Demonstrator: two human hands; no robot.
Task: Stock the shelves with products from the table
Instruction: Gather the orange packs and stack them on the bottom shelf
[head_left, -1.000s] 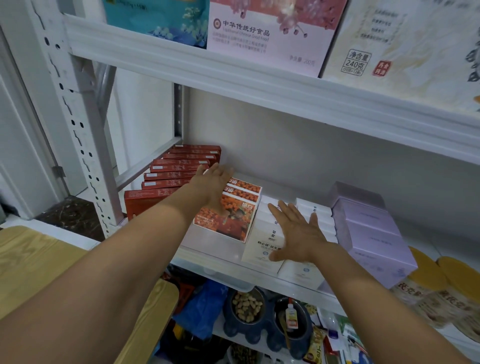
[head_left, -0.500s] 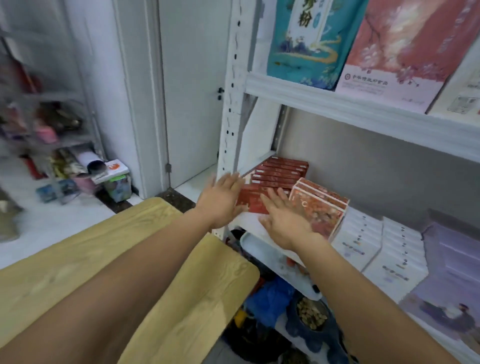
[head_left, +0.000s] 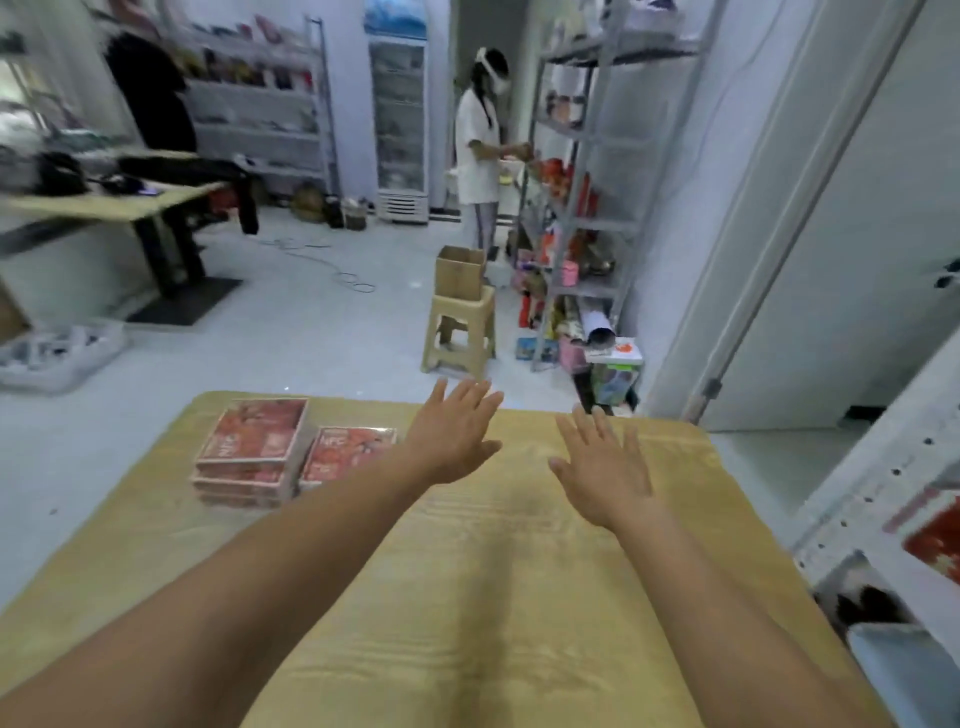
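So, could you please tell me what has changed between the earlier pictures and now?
The view swung from the shelf unit to the wooden table. The left hand and right hand came off that shelf and now hover open over the table, right of the stacked red boxes. Both hands stay empty.

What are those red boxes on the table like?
The red boxes are flat, squarish and shiny, maybe cardboard, with blurry pale print on top. They lie in two neat stacks side by side at the far left of the yellow wooden table; the left stack is taller. The left hand and right hand hover open beside them, touching neither stack.
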